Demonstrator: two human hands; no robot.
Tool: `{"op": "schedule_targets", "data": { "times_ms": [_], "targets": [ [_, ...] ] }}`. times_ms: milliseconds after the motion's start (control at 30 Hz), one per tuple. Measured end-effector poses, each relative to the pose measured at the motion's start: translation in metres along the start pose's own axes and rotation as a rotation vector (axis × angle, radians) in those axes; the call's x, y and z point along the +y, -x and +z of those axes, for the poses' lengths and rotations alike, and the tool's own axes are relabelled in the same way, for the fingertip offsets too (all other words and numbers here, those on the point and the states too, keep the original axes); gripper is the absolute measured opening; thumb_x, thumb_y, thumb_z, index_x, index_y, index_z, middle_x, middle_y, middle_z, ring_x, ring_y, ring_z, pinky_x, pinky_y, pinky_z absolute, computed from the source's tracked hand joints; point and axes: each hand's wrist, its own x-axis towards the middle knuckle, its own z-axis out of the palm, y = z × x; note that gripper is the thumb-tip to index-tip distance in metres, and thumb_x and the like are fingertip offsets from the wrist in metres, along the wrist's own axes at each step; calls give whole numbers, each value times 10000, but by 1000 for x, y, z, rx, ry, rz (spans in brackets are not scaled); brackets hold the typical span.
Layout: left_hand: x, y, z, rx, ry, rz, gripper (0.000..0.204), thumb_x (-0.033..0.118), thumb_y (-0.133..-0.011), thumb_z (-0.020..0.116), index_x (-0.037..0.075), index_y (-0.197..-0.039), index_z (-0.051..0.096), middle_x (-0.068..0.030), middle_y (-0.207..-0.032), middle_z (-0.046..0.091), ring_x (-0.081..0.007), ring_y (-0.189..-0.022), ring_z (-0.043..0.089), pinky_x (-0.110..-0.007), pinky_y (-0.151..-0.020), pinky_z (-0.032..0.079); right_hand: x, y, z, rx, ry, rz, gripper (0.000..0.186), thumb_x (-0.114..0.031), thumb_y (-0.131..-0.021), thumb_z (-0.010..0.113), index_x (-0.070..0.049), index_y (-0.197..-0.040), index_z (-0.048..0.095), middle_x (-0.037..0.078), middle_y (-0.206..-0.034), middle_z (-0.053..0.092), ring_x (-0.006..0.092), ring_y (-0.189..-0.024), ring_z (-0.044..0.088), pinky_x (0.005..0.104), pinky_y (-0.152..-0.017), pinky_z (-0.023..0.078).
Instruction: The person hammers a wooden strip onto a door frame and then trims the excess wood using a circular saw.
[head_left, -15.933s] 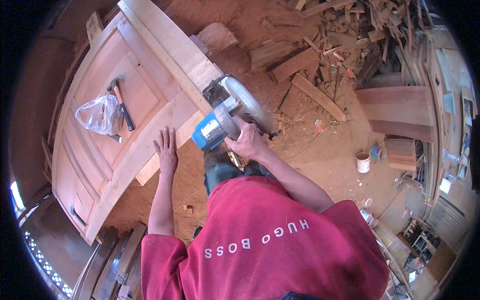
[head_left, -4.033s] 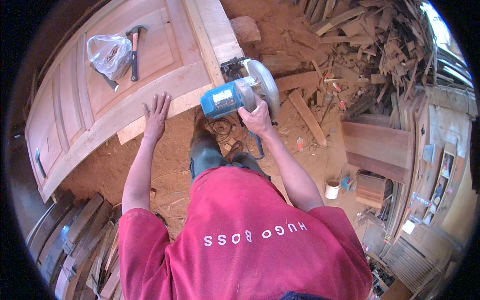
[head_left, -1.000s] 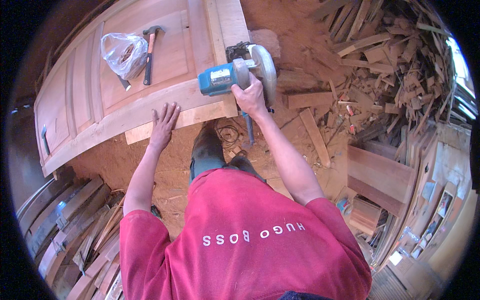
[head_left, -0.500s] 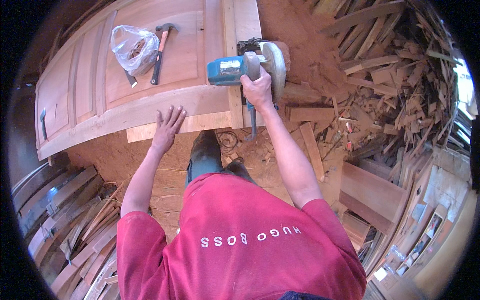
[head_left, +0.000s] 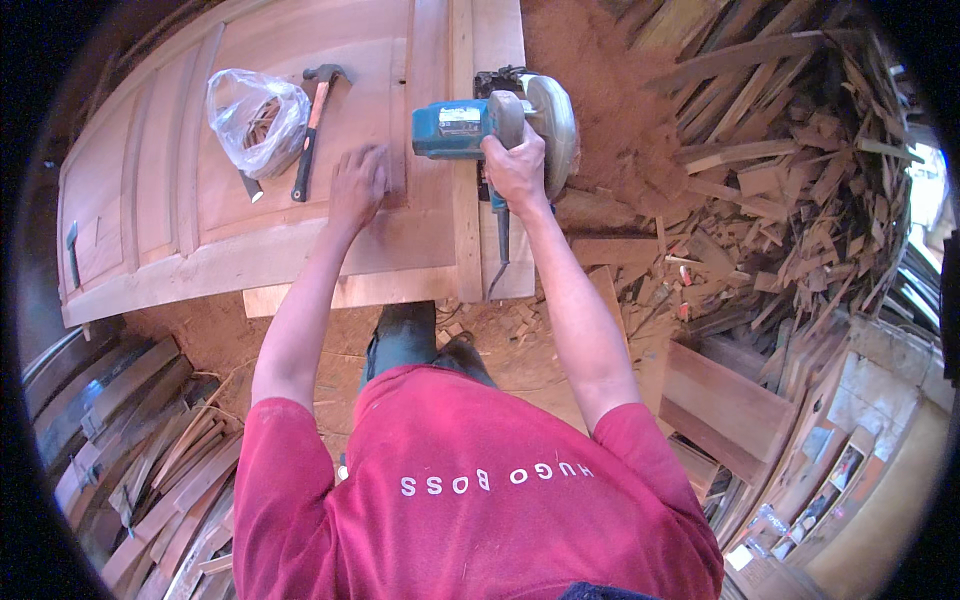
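My right hand [head_left: 515,165] grips the handle of a blue circular saw [head_left: 450,128], which sits on the pale strips [head_left: 465,240] along the right end of a wooden panelled door [head_left: 270,215]. Its cord hangs down over the strip. My left hand [head_left: 360,180] rests on the door's panel, left of the saw, fingers slightly bent and a little blurred. Left of that hand lie a hammer [head_left: 313,130] with a black and orange handle and a clear plastic bag [head_left: 245,120] with small brown pieces inside. A small blue-headed tool [head_left: 73,255] lies at the far left.
A large heap of offcuts [head_left: 780,180] lies to the right. Stacked boards [head_left: 150,450] are at lower left, and a wide board [head_left: 725,400] with more timber stands at lower right. Sawdust [head_left: 590,100] covers the floor beyond the door's right end.
My left hand has moved from the door's near rail up onto the panel. The saw, still in my right hand, has advanced away from me along the strips at the door's end.
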Motion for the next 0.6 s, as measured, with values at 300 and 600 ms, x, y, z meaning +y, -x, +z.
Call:
{"op": "schedule_targets", "data": {
  "times_ms": [300, 600],
  "targets": [
    [0, -113, 74, 251, 43, -187, 360, 135, -898, 528, 123, -1250, 605, -124, -1346, 559, -352, -1260, 503, -480, -1065, 390, -9, -87, 14, 18, 55, 17, 218, -103, -796, 646, 24, -971, 672, 135, -861, 722, 214, -821, 686, 371, -797, 536],
    [11, -120, 73, 186, -130, -229, 410, 241, -934, 535, 131, -1328, 550, -126, -1430, 501, -348, -1349, 437, -494, -1117, 321, -7, -183, 32, 17, 75, -8, 216, -157, -789, 654, 19, -914, 661, 166, -807, 699, 274, -773, 685, 393, -754, 524]
  ]
}}
